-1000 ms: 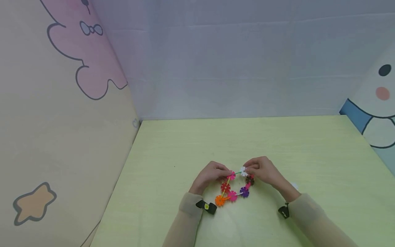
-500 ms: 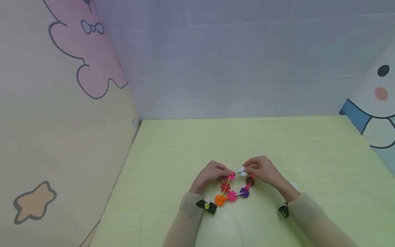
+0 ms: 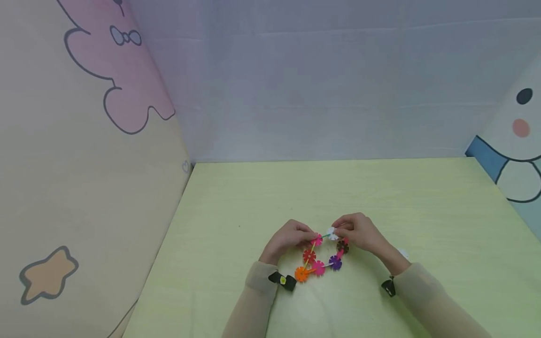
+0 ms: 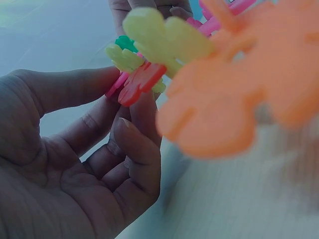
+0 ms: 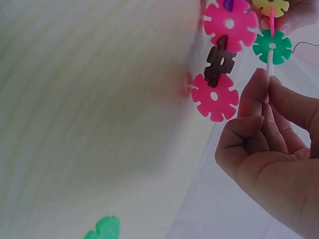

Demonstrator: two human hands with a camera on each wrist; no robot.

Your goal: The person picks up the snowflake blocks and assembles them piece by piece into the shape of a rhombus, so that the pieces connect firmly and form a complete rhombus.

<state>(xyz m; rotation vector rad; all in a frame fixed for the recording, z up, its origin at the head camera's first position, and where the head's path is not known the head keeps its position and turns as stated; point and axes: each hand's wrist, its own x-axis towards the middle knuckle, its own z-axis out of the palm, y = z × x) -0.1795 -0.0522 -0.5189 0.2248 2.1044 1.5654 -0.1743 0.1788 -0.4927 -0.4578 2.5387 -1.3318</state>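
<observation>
A chain of notched plastic snowflake discs, several colours, hangs in a curve between the two hands above the table. In the head view the left hand (image 3: pixel 289 238) pinches the pink disc (image 3: pixel 317 240) by its edge; a red disc (image 3: pixel 309 256) and an orange disc (image 3: pixel 302 274) follow below. Thumb and finger of the right hand (image 3: pixel 359 231) pinch a white disc (image 3: pixel 332 234), which a green disc (image 5: pixel 272 47) joins to the left part. The right wrist view shows the chain's pink end disc (image 5: pixel 215 97), slotted to a brown disc (image 5: pixel 219 62), hanging apart from the white one.
Both hands work over a pale yellow-green table (image 3: pixel 253 192). A whitish piece (image 3: pixel 403 253) lies beside the right forearm. A green disc (image 5: pixel 105 229) shows at the bottom of the right wrist view. Cartoon-printed walls (image 3: pixel 105 188) stand around the table.
The right hand has shifted very slightly left and up with the white disc. Otherwise the hands and chain hold nearly the same pose.
</observation>
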